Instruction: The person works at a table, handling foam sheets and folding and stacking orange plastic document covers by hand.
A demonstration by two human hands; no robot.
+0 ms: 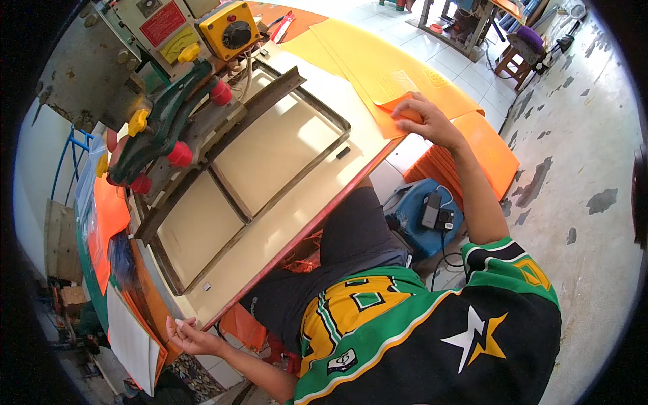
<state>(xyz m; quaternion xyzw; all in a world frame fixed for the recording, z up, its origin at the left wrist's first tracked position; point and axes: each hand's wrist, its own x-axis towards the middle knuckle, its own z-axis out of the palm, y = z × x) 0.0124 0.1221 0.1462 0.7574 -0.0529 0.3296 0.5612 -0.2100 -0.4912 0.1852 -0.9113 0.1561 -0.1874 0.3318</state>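
Observation:
My right hand (426, 123) is at the far right end of the cream work board (270, 277). Its fingers are curled on the edge of an orange plastic sheet (388, 125), which lifts and folds beside them. By the near left corner of the board is my left hand (196, 339), its fingertips pinched together. Whatever they may hold is too small to make out. Between the hands, a dark metal frame (246, 219) with a crossbar lies on the board, under the press head (162, 135) with its red and yellow knobs.
Yellow-orange sheets (432, 84) spread past the right end, above a stack of orange sheets (439, 165). A blue container (432, 233) with black adapters stands below. White sheets (131, 337) lie at the left. A yellow control box (229, 30) sits at the back.

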